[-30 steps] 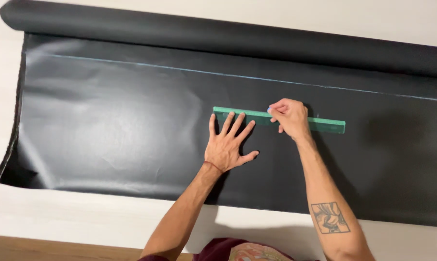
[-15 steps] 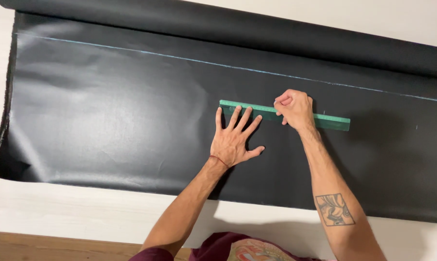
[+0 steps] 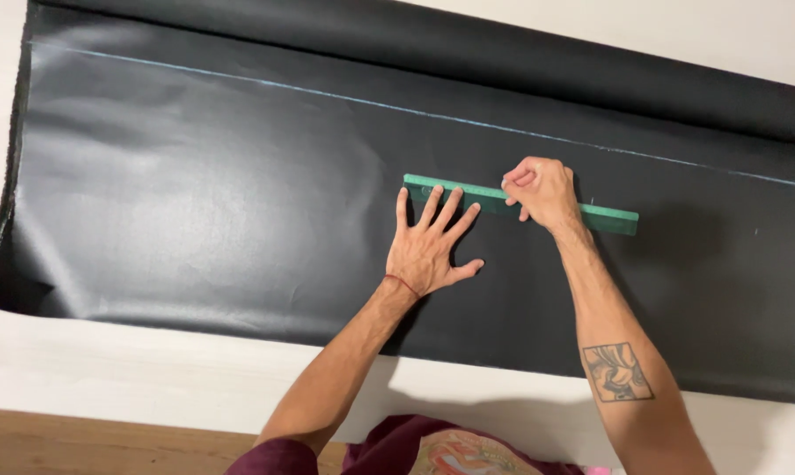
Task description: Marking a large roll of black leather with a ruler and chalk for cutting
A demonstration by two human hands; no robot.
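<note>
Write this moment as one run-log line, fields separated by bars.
left hand: flat, fingertips on green ruler | right hand: closed at ruler's top edge | black sheet: unrolled, pale line across

My right hand (image 3: pixel 542 189) hides whatever it pinches and covers part of the flat green plastic ruler (image 3: pixel 608 216); the black sheet roll (image 3: pixel 239 176) runs off-frame.

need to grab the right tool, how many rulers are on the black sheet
1. A green ruler lies on the black sheet, right of centre. The left hand presses its left part with spread fingers; the right hand is closed over its middle.
</note>
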